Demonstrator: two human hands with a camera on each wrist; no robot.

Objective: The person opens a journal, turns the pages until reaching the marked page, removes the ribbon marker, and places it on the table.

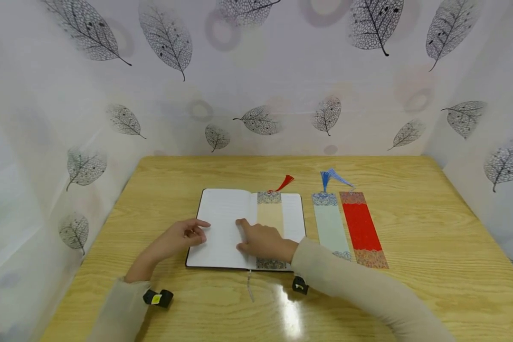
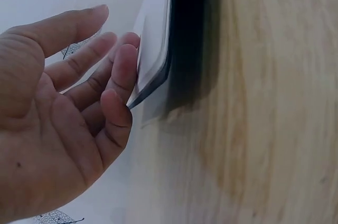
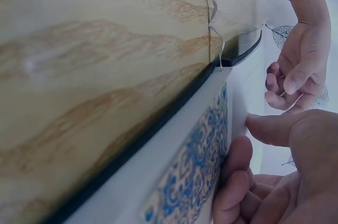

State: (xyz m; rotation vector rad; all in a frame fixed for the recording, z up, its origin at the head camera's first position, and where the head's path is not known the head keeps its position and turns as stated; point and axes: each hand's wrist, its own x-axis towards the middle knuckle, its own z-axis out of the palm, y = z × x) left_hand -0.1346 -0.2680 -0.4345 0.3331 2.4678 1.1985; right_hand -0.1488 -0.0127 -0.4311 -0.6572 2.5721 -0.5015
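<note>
A notebook (image 1: 222, 209) with a dark cover lies open on the table. Along the inner side of its right page is a cream bookmark (image 1: 269, 216) with blue patterned ends and a red tassel (image 1: 287, 182). My right hand (image 1: 262, 240) reaches over the bookmark, index finger and thumb stretched onto the left page near the fold. Its other fingers bend by the bookmark's patterned end (image 3: 195, 155) in the right wrist view. At the notebook's left edge is my left hand (image 1: 175, 242), loosely curled around nothing; the left wrist view shows its fingertips (image 2: 124, 65) right at the page edge.
Right of the notebook lie a pale green bookmark (image 1: 330, 223) with a blue tassel and a red bookmark (image 1: 361, 225) with a light blue tassel. A thin ribbon (image 1: 250, 287) trails from the notebook's bottom edge. Leaf-printed cloth (image 1: 265, 80) surrounds the wooden table (image 1: 427, 228).
</note>
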